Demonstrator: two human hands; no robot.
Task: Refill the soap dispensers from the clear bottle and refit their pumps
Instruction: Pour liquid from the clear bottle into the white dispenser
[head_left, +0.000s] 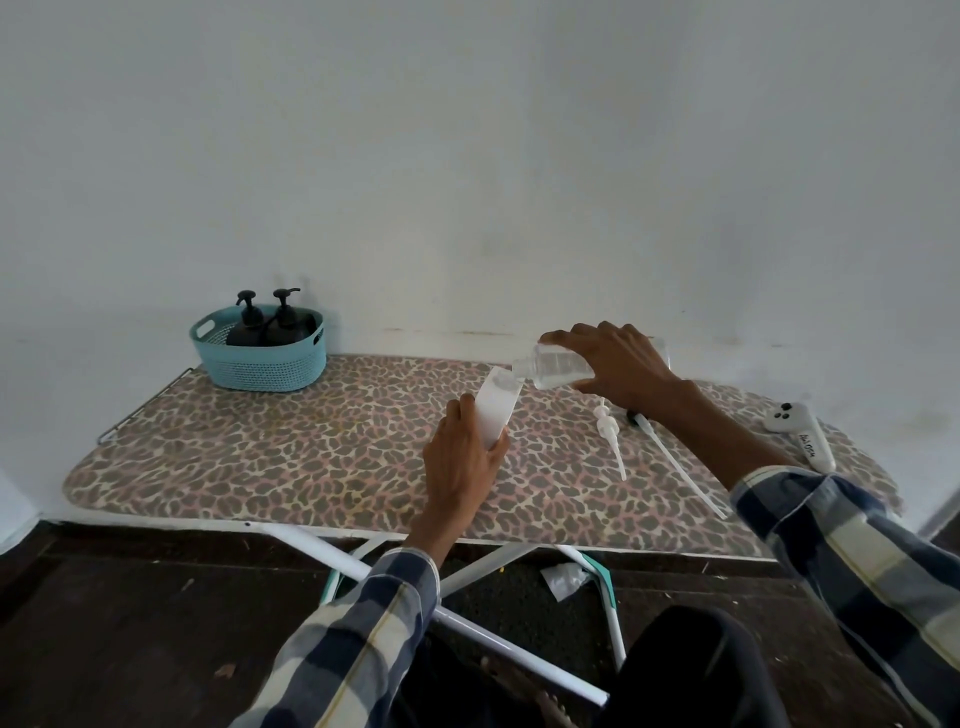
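— Status?
— My right hand (618, 371) grips the tipped clear plastic bottle (558, 366); left hand (462, 457) grips the white rectangular dispenser (496, 405) over the leopard-print worktop (291, 447).
— Advice?
— I keep mouths aligned, pour slowly.

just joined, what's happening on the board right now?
A person is mid-refill. The right hand tips the clear bottle so its mouth meets the top of a white dispenser, which the left hand grips tilted over the ironing board. Two pumps lie loose on the board. Two black dispensers, pumps on, stand in the teal basket.
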